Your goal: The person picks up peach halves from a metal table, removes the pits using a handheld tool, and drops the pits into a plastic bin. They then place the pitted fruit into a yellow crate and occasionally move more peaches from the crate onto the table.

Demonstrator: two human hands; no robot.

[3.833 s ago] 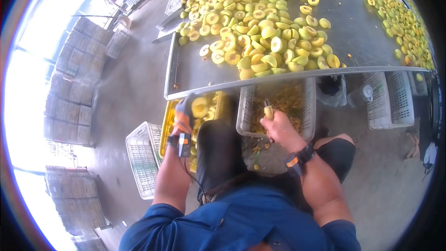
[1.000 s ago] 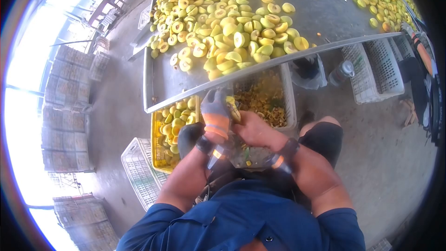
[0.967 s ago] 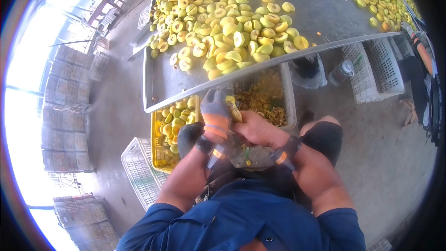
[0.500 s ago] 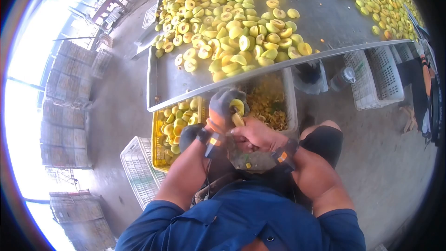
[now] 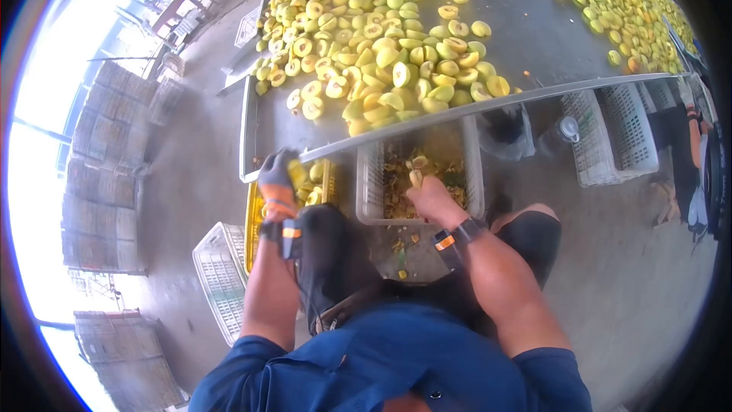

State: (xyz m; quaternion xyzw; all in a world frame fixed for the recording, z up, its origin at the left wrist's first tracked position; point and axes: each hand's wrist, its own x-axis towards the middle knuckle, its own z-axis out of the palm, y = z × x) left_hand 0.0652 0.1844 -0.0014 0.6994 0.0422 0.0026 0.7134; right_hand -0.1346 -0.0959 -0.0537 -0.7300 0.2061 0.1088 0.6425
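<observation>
My left hand (image 5: 276, 183), in a dark glove with an orange cuff, is over the yellow crate (image 5: 252, 238) beneath the table's near edge. A blurred yellow-green fruit half (image 5: 296, 173) shows at its fingers, which appear closed around it. My bare right hand (image 5: 436, 200) is closed around a short tool with a pale yellowish handle (image 5: 415, 178); its far end is too small to make out. That hand is above a grey-white crate (image 5: 367, 197) holding brownish-yellow fruit scraps (image 5: 398, 175). More fruit halves (image 5: 314, 174) lie in the yellow crate, partly hidden by my arm and knee.
A metal table (image 5: 526, 27) carries a large heap of cut fruit (image 5: 381, 46) and another heap (image 5: 602, 11) at right. White crates (image 5: 610, 133) stand under its right side, another (image 5: 221, 275) by my left. Stacked crates (image 5: 103, 168) line the left. A person's arm (image 5: 695, 137) shows far right.
My hands have separated. The left has moved left with the fruit half to the yellow crate; the right has moved slightly right, still gripping the tool, and the scrap crate is more exposed.
</observation>
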